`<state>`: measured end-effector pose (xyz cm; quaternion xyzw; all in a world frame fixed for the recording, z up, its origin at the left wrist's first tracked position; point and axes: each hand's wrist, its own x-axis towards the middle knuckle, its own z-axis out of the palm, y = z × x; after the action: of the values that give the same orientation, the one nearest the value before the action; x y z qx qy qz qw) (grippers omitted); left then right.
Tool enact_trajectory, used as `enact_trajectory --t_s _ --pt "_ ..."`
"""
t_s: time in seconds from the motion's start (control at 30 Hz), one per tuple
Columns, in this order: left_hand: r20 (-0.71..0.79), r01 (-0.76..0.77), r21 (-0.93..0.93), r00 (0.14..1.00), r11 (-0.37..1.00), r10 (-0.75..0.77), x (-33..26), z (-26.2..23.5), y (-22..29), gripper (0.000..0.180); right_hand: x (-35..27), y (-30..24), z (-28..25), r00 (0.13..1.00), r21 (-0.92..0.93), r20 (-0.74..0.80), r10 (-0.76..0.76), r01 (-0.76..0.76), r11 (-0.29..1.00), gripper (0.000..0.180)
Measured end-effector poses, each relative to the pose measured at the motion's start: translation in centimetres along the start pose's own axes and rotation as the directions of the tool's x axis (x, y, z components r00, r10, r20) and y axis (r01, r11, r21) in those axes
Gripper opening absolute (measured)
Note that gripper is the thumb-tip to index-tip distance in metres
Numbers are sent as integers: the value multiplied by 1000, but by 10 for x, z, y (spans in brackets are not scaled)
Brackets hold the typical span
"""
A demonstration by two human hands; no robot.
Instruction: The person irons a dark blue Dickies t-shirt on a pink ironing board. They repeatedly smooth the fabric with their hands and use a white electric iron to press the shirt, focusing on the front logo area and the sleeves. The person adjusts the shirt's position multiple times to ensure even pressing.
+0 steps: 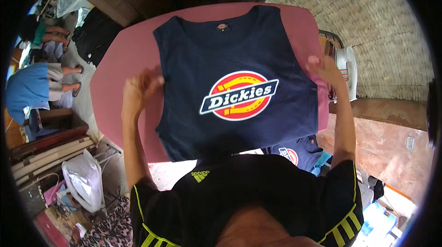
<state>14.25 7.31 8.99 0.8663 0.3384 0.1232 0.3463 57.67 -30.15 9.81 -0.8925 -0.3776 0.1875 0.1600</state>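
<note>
A dark navy sleeveless shirt (193, 67) lies spread flat on a pink padded board (122, 67), its neckline at the far side. A round red and yellow print with a lettered band sits on its front. At the shirt's left armhole edge hovers my left hand (143, 88), somewhat blurred, its fingers apart and nothing visible in them. My right hand (326, 70) is raised by the shirt's right edge, fingers loosely bent and holding nothing that I can see. The shirt's near hem reaches toward my body.
A white clothes iron (347, 73) stands right of the board. Another dark printed shirt (301, 151) lies below the board's near right side. At the left are people, a dark cloth heap (97, 33) and a plastic-wrapped round object (83, 180). A woven wall (354, 21) rises at the far right.
</note>
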Motion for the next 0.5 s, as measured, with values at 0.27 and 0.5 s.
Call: enact_trajectory --t_s 0.27,0.5 --pt "-105 -416 434 858 799 503 163 24 8 41 165 -86 30 613 -297 -444 -653 587 753 29" --pt "72 -424 -84 900 902 430 204 25 -3 32 218 -78 43 731 -64 -287 -619 630 774 14"
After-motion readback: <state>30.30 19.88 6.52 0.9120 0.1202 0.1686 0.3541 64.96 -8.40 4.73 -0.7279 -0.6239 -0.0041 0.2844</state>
